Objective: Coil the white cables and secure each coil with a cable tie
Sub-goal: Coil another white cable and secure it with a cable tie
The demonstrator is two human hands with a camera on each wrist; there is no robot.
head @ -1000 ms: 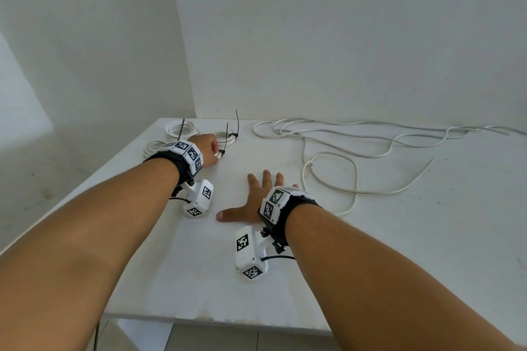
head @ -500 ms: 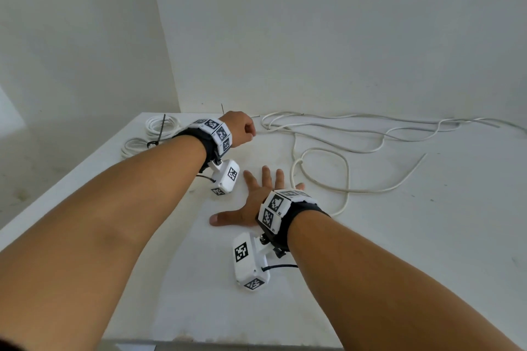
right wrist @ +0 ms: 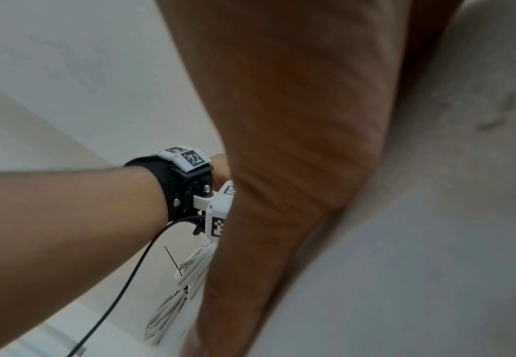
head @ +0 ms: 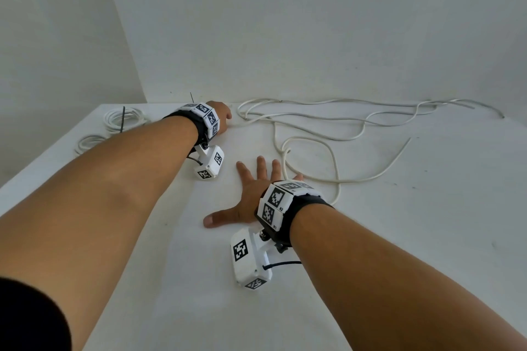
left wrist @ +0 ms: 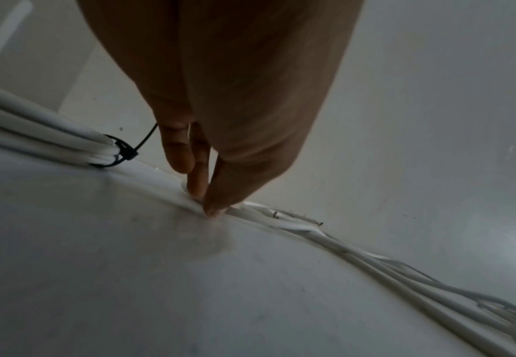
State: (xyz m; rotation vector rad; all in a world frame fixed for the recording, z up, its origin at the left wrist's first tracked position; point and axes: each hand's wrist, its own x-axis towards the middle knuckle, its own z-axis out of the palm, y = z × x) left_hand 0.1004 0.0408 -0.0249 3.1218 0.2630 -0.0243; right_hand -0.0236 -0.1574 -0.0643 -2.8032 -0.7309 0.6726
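Observation:
Long loose white cables (head: pixel 336 122) sprawl over the back and right of the white table (head: pixel 427 251). My left hand (head: pixel 225 118) reaches to their left end near the back wall. In the left wrist view its thumb and forefinger (left wrist: pixel 206 203) pinch a loose cable (left wrist: pixel 296 227) against the tabletop. My right hand (head: pixel 253 185) lies flat on the table, fingers spread, holding nothing; a cable loop (head: pixel 310 157) lies just right of it. Two tied coils (head: pixel 122 120) (head: pixel 88 142) sit at the back left, one with a black cable tie (head: pixel 123 118).
Another tied coil (left wrist: pixel 51 137) with a black tie (left wrist: pixel 125 152) lies just left of my left fingers. White walls close in the table at the back and left. The table's left edge (head: pixel 42 162) drops off beside the coils. Both wrists carry white camera units.
My left hand has left the tied coils and moved right and back to the loose cable's end, where it now pinches it. The right hand has stayed flat on the table.

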